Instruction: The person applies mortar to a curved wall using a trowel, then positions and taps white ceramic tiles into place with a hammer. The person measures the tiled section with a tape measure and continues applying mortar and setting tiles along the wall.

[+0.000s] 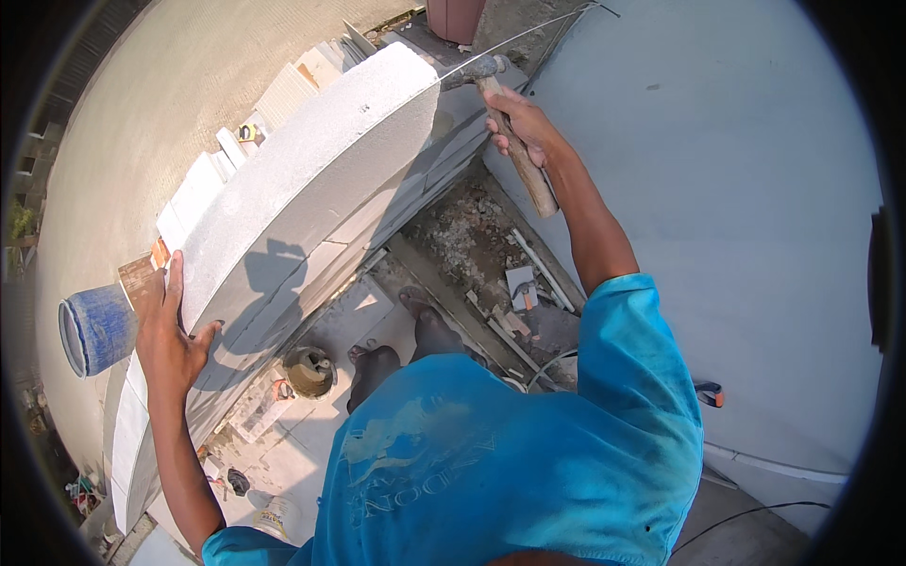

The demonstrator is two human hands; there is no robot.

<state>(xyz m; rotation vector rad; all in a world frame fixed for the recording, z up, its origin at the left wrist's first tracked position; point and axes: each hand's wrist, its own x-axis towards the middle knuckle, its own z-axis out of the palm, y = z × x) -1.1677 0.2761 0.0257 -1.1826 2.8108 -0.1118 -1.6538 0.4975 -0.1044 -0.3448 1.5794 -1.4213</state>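
A long white block wall [311, 156] runs diagonally in front of me, its top looking curved in this wide view. My left hand [172, 344] rests on the wall's near left part, fingers spread and thumb apart, holding nothing. My right hand [521, 123] is wrapped round the wooden handle of a hammer [538, 189]. The dark metal head is at the wall's far end, close to the end face; whether it touches cannot be seen clearly. A thin taut line [528, 31] passes just above the hammer head, from the block's corner toward the upper right.
A smooth grey wall [727, 189] rises at my right. Beyond the block wall are a blue bucket [104, 328] and stacked white pieces [283, 94]. Below, near my feet, stand a mortar bucket [310, 372], a white pail [276, 517] and scattered rubble [462, 222].
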